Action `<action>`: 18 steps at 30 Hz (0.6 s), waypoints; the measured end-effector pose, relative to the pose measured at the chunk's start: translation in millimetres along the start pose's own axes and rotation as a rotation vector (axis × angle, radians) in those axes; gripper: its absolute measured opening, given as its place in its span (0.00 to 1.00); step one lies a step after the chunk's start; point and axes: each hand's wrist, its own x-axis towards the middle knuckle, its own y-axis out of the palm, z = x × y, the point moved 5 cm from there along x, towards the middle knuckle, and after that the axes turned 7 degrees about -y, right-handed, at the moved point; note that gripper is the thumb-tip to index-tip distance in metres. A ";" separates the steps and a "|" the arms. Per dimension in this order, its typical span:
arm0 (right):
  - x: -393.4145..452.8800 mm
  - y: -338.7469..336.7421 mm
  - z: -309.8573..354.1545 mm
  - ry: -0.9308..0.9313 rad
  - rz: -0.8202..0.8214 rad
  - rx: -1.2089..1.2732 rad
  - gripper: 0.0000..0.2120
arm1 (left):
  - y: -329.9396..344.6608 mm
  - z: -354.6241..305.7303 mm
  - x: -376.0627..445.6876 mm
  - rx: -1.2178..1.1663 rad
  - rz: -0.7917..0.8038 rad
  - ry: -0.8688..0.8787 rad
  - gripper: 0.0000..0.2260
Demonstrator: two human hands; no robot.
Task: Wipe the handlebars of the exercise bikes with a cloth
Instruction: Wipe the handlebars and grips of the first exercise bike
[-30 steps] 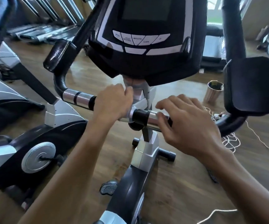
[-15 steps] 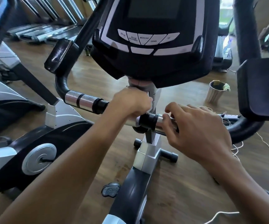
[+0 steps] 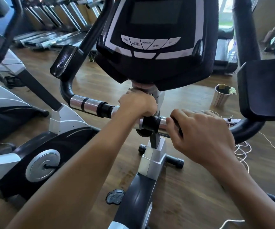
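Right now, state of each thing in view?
left hand: curled round the handlebar by the centre post
right hand: fingers curled on the chrome grip
handlebar: gripped by both hands
console: screen dark
metal bin: upright on floor
cloth: not seen

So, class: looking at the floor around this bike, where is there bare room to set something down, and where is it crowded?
Bare wooden floor lies between the bike's front foot bar and the right forearm. Another free patch sits between the console and the metal bin. It is crowded right of the right hand, where white cords tangle.
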 end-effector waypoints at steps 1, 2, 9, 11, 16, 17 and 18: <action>0.0 0.7 -0.3 -0.002 0.002 0.005 0.16 | 0.0 -0.8 4.5 -0.023 -0.036 -0.001 0.23; 0.1 0.9 -0.5 -0.003 0.003 0.011 0.16 | -0.9 -0.7 7.1 -0.024 -0.066 0.009 0.22; -2.8 0.7 -3.1 0.010 0.013 0.076 0.19 | 0.2 16.4 10.7 -0.063 -0.099 0.119 0.19; -3.2 2.8 -4.5 0.001 0.028 0.079 0.20 | 1.8 15.5 -1.6 -0.065 -0.079 0.086 0.23; -3.2 3.5 -6.4 -0.021 0.030 0.057 0.19 | 4.1 24.9 -67.4 -0.119 -0.436 0.296 0.20; -3.8 3.2 -6.2 -0.022 0.029 0.062 0.19 | 7.3 33.5 -79.4 -0.211 -0.493 0.367 0.18; -4.0 2.5 -6.2 -0.021 0.025 0.064 0.19 | 9.1 41.8 -91.7 -0.280 -0.507 0.436 0.17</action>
